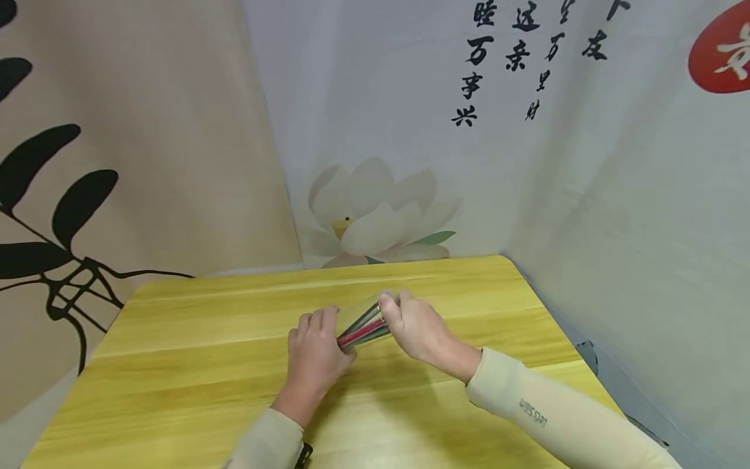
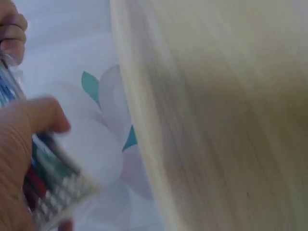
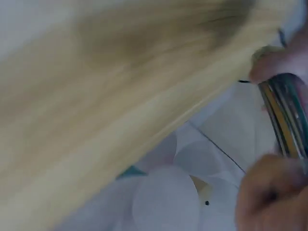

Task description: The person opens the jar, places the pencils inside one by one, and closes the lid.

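Both hands hold a clear plastic pack of pencils point(image 1: 364, 327) above the table, tilted with its right end higher. My left hand point(image 1: 316, 355) grips the lower left end, its thumb beneath and its fingers over the far side. At the upper right end, my right hand point(image 1: 418, 329) grips the pack with its thumb across it. Dark, green and red pencils show through the plastic. In the left wrist view, the pack's point(image 2: 60, 185) pale pencil ends sit below the thumb. The right wrist view shows the pack point(image 3: 286, 115) between both hands, blurred.
A yellow wood-grain table point(image 1: 205, 352) lies under the hands. Behind it hangs a printed curtain point(image 1: 375, 130) with a flower and dark characters. Another cloth point(image 1: 656, 215) runs along the right side.
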`<action>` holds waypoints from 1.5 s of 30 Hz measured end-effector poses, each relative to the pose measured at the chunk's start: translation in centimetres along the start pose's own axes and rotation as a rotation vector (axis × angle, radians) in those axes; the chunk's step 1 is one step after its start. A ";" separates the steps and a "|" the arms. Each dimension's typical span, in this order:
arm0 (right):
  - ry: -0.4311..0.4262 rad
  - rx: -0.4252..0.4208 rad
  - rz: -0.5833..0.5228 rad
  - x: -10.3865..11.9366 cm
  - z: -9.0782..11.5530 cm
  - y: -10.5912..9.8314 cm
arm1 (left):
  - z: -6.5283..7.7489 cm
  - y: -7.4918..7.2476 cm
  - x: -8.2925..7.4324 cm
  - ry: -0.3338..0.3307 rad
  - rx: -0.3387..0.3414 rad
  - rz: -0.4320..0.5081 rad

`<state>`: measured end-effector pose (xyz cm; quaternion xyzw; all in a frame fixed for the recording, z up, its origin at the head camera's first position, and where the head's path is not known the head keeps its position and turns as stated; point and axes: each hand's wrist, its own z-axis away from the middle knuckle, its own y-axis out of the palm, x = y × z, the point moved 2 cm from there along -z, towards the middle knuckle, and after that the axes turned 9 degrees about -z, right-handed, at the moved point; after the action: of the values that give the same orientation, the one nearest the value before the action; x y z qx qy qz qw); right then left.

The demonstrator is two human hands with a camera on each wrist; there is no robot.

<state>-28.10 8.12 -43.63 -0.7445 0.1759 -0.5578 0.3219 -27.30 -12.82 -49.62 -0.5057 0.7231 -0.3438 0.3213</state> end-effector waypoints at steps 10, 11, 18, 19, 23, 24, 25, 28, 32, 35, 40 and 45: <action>0.202 0.419 -0.156 1.1 -0.6 -4.0 | -0.9 0.9 1.4 -0.049 0.160 0.087; 0.107 0.441 -0.100 1.3 -0.7 -4.5 | -1.0 1.0 1.6 -0.066 0.187 0.134; -0.362 0.373 0.241 1.2 -1.0 -5.1 | -0.9 0.8 1.4 -0.080 0.269 0.279; -0.367 0.358 0.241 0.9 -1.1 -4.8 | -0.8 0.8 1.3 -0.079 0.268 0.270; -0.281 0.309 0.118 -0.3 -1.0 -3.5 | -0.3 0.9 0.8 -0.081 0.229 0.202; -0.231 0.302 0.060 -0.5 -0.9 -3.2 | -0.1 1.0 0.7 -0.086 0.224 0.180; -0.182 0.296 0.008 -0.6 -0.8 -2.8 | 0.0 1.0 0.6 -0.093 0.220 0.159; -0.041 0.294 -0.090 -0.8 -0.6 -2.1 | 0.2 1.0 0.5 -0.108 0.236 0.123; 0.063 0.294 -0.107 -1.1 -0.8 -2.3 | -0.1 1.6 0.8 -0.164 0.290 0.302; 0.095 0.263 -0.143 -1.4 -1.1 -2.9 | -0.6 2.3 1.4 -0.258 0.321 0.602; 0.081 0.261 -0.158 -2.4 -1.0 -3.1 | -1.1 3.2 2.8 -0.378 0.337 0.902; 0.096 0.280 -0.161 -3.5 -0.4 -2.7 | -1.3 3.8 3.2 -0.386 0.355 0.928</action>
<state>-29.84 12.16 -44.26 -0.6765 0.0514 -0.6359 0.3680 -31.19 -14.64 -52.36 -0.1245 0.7291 -0.1834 0.6475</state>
